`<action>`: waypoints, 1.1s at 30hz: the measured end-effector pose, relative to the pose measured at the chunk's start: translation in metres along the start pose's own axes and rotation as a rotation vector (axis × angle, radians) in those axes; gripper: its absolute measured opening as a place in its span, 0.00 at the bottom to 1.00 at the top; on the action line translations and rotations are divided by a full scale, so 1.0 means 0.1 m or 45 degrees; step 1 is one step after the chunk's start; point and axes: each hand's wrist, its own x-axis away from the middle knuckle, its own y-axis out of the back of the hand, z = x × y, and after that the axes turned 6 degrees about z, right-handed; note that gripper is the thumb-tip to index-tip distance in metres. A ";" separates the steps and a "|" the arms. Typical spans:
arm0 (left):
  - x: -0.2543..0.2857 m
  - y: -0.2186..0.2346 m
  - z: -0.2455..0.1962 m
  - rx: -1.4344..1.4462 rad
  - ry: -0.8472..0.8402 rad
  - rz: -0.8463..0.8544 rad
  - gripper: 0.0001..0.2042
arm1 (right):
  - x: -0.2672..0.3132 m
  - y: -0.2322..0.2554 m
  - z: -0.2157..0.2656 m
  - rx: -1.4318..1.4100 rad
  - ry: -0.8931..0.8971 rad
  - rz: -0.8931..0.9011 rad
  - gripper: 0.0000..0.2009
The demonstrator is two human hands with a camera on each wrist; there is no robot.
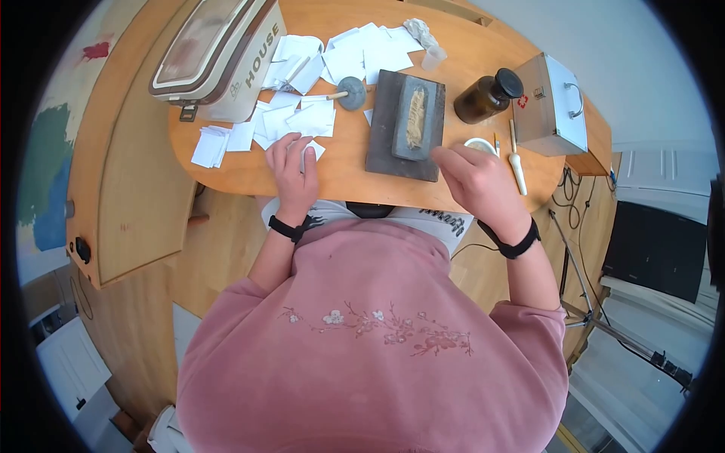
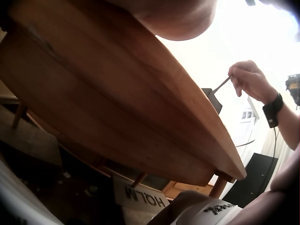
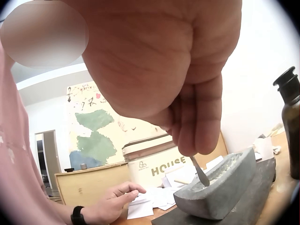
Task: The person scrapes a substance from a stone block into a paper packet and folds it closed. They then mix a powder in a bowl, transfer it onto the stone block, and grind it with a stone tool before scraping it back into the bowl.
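Observation:
My right hand (image 1: 482,185) pinches a thin metal spatula (image 3: 200,173). Its flattened tip dips to the pale powder (image 1: 415,113) in a long grey stone trough (image 3: 192,202). The trough sits on a dark rectangular board (image 1: 383,124) near the table's front. On the left, my left hand (image 1: 293,174) rests at the table edge, its relaxed fingers touching the white paper slips (image 1: 312,149); it holds nothing. Close beside the right hand, partly hidden behind it, stands a white bowl (image 1: 481,142).
A round grey disc (image 1: 352,93) with a wooden stick lies left of the board. A brown glass jar (image 1: 477,103), a brush (image 1: 517,167) and a silver box (image 1: 555,106) stand or lie to the right. A lidded HOUSE bin (image 1: 245,87) fills the back left beside more papers (image 1: 366,51).

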 end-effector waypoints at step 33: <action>0.00 0.00 0.01 0.006 0.002 -0.005 0.10 | -0.04 -0.18 0.03 -0.032 -0.037 -0.090 0.09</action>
